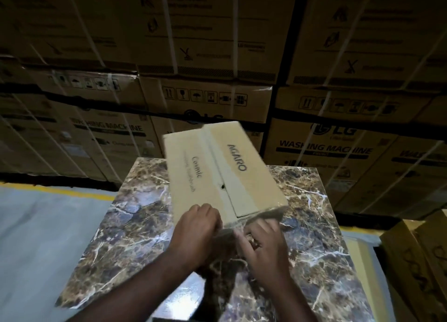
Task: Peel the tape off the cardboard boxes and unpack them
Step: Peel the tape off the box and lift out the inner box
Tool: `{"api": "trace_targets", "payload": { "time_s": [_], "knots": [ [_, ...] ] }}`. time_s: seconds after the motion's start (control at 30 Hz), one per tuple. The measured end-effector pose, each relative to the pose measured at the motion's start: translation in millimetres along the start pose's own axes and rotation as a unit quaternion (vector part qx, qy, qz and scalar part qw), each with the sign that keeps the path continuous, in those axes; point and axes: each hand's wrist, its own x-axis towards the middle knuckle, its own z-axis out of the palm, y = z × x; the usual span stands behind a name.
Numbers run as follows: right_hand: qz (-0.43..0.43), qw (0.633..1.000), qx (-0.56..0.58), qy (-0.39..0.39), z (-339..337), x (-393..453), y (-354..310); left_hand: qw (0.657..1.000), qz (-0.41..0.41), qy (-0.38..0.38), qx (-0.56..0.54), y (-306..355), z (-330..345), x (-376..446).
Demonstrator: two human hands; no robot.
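the left hand (197,227) is curled over the near left corner of a cardboard box (223,171), knuckles up, gripping its near end. the right hand (263,240) sits just beside it at the same end, fingers bent and blurred, so whether it pinches the tape (219,167) or the box edge cannot be told. the box is long, pale tan and closed, lying slantwise over the far half of the marble-patterned table (135,215), with clear tape along its middle seam, a small dark spot on that seam, and the printed words "agaro" and "cosmic". behind stand stacked washing machine cartons (321,150).
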Motion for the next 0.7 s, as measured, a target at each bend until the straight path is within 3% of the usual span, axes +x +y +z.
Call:
{"api": "trace_targets", "payload": {
  "time_s": [0.1, 0.27, 0.37, 0.6, 0.7],
  "knots": [
    [-0.043, 0.999, -0.022, -0.007, 0.8, 11.2, -16.1, 1.0, -0.002, 0.004, -0.023, -25.5, -6.5, 1.7],
    [-0.093, 0.994, -0.058, 0.003, 6.1, 16.6, -18.5, 0.995, 0.062, 0.018, -0.075, -35.0, -18.0, 3.5],
    [-0.056, 0.997, -0.046, 0.003, 4.8, 24.2, -12.8, 0.996, 0.057, 0.045, -0.06, -59.6, -15.2, 1.9],
    [-0.031, 0.999, -0.045, 0.002, 6.5, 33.9, -17.2, 0.989, 0.135, 0.057, -0.015, -88.3, -14.6, -2.0],
    [-0.036, 0.998, -0.038, 0.022, 7.0, 42.9, -26.4, 0.996, 0.074, 0.038, -0.043, -81.4, -17.8, -0.8]
  ]
}}
